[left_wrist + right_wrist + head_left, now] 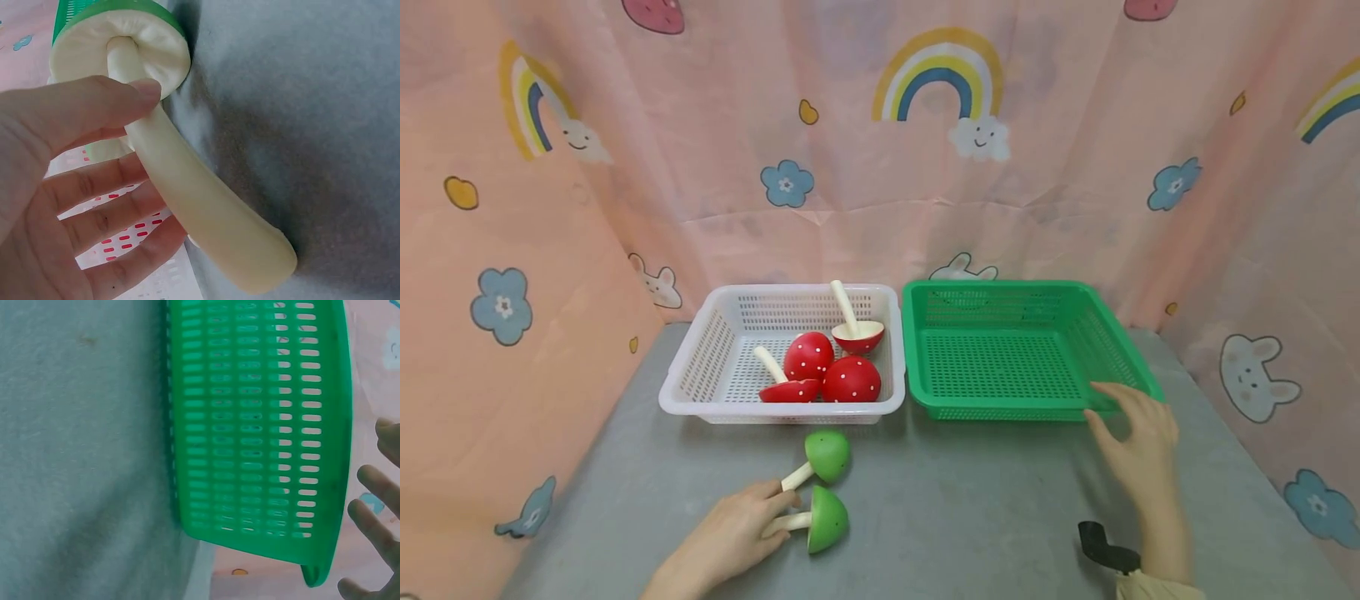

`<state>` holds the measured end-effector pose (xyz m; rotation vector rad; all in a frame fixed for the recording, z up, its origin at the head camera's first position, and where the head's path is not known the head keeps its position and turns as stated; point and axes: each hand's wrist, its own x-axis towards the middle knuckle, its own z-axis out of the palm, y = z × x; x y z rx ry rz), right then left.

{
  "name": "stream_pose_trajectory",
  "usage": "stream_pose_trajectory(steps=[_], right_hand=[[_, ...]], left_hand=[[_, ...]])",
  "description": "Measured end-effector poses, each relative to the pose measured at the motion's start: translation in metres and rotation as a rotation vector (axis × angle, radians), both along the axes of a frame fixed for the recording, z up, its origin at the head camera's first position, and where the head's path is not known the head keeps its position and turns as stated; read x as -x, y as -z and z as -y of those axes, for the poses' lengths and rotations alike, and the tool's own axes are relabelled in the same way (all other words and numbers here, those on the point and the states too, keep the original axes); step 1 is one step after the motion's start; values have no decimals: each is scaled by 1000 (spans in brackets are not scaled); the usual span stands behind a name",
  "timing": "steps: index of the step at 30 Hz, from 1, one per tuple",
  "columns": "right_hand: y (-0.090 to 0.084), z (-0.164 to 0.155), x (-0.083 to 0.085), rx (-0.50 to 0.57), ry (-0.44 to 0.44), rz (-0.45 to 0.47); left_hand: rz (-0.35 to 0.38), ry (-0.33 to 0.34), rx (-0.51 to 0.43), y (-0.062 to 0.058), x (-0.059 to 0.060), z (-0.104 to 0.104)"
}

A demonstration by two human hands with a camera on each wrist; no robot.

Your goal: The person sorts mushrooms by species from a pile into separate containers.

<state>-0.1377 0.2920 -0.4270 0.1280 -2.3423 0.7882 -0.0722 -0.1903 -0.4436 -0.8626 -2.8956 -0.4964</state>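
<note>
Lying apparently crosswise, cap (pixel 829 520) rightward: nearer mushroom (pixel 815 520)

At mid-frame, the left basket (pixel 782 408) (four mushrooms (pixel 852 380) inside) stands beside the right basket (pixel 1000 367) on the table (pixel 970 500); lower, left of centre, two further mushrooms (pixel 828 521) lie before the left basket.
</note>
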Motion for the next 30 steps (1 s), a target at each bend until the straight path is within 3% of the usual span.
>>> stream_pose_trajectory(steps=[6, 12, 22, 25, 30], right_hand=[[5, 0, 3, -40, 10, -16], [10, 2, 4, -18, 54, 28], [15, 3, 3, -30, 89, 59], [16, 2, 4, -31, 93, 48], [17, 3, 5, -45, 96, 5]], left_hand=[[-11, -10, -9, 2, -3, 1], [-44, 0, -32, 3, -6, 1], [-201, 59, -63, 5, -3, -4], [-236, 70, -66, 3, -1, -8], [-225, 94, -88, -6, 3, -23]])
